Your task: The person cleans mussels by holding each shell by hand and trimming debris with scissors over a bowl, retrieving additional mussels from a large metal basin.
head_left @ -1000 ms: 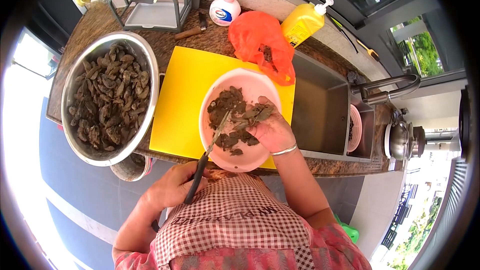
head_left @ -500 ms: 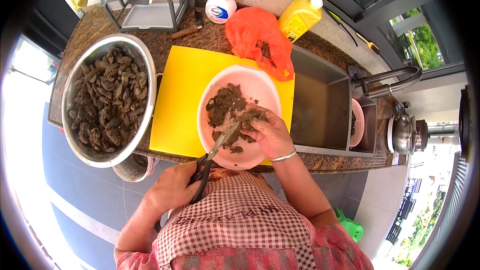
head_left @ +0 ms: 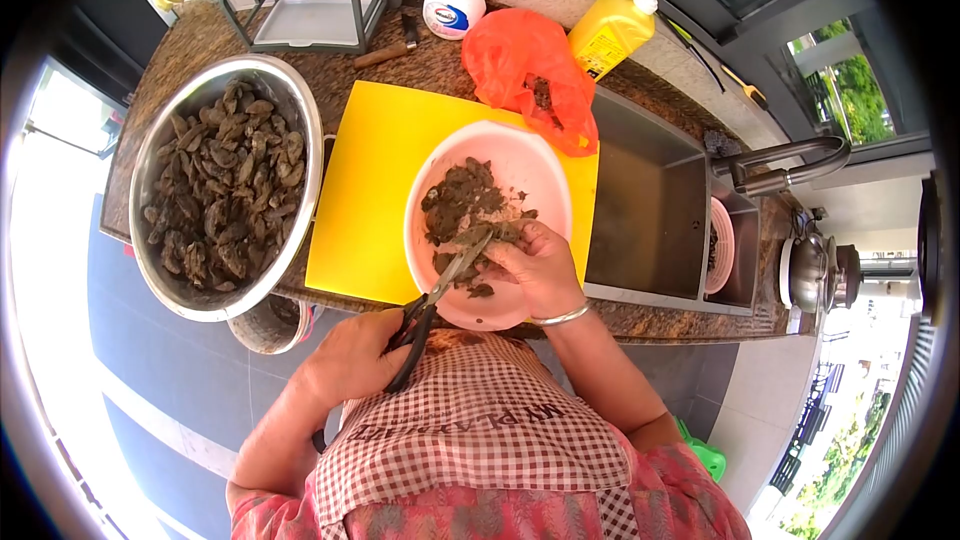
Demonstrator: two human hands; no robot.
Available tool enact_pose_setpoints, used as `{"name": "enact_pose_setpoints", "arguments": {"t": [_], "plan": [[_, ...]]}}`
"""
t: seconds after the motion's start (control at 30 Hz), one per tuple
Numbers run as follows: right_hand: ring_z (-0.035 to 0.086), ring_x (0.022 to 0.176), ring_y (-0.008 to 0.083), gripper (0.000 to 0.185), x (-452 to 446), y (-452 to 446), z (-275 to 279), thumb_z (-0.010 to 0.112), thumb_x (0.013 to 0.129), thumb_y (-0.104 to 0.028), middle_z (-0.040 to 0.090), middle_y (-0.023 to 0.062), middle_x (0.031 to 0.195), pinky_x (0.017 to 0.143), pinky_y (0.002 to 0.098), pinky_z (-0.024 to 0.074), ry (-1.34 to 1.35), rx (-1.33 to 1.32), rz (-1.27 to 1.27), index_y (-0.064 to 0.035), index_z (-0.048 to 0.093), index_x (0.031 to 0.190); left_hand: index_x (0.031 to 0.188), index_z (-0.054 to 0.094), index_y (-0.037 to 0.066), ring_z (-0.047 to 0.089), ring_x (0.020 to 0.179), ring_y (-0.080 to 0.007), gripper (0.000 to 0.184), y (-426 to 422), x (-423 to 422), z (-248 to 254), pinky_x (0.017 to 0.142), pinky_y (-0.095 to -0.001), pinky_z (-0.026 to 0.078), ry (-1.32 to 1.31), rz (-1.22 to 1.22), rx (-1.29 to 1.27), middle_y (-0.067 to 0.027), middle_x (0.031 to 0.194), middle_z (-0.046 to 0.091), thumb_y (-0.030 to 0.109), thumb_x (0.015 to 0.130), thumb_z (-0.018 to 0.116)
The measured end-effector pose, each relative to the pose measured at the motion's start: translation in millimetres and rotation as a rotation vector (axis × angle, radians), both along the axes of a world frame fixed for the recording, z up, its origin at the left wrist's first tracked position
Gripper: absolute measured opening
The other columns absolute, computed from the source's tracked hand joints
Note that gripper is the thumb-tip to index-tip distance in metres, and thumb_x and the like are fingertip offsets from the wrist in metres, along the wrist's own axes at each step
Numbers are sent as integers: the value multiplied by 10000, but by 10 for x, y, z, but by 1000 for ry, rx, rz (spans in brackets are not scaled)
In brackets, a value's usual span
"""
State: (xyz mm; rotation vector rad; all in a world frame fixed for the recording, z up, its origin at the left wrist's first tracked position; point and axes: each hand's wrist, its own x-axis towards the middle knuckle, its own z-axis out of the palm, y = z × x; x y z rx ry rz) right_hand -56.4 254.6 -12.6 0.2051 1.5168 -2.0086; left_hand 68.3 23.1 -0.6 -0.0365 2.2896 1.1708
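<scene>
My left hand [head_left: 358, 360] is closed around the black handles of a pair of scissors [head_left: 441, 290]. The blades point up and right and meet a limp, muddy-brown piece [head_left: 500, 234]. That piece is pinched in the fingers of my right hand [head_left: 538, 273], which has a silver bangle at the wrist. Both the piece and the blade tips are over a pink basin [head_left: 540, 172]. Inside the basin lies a dark brown, wet-looking heap [head_left: 462, 190] with smaller scraps around it. I cannot tell exactly what the brown stuff is.
The basin stands on a yellow board [head_left: 362, 170]. To its left is a large metal bowl [head_left: 310, 140] full of dark oblong pieces. A red plastic bag [head_left: 515, 50], a yellow pump bottle [head_left: 612, 32] and a white soap bottle [head_left: 452, 12] stand behind. The sink [head_left: 645, 200] is at right.
The scissor blades now lie across the brown piece, and my right hand has tilted it flatter. The whole view has shifted slightly.
</scene>
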Motion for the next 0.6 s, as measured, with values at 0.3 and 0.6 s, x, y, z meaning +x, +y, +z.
{"name": "enact_pose_setpoints", "arguments": {"t": [0.3, 0.6], "plan": [[662, 807, 93, 304, 66, -34, -170, 636, 931, -19, 694, 53, 981, 696, 219, 568, 147, 73, -43, 41, 591, 1225, 1149, 641, -15, 664, 831, -207, 393, 12, -102, 73, 750, -368, 511, -177, -8, 136, -161, 874, 696, 288, 897, 641], [684, 912, 161, 318, 36, -31, -154, 606, 952, -6, 676, 80, 1116, 791, 299, 599, 111, 102, -18, 11, 564, 1266, 932, 639, -31, 658, 788, -397, 377, 48, -107, 62, 731, -463, 507, -24, 34, 99, -244, 810, 664, 343, 886, 619]]}}
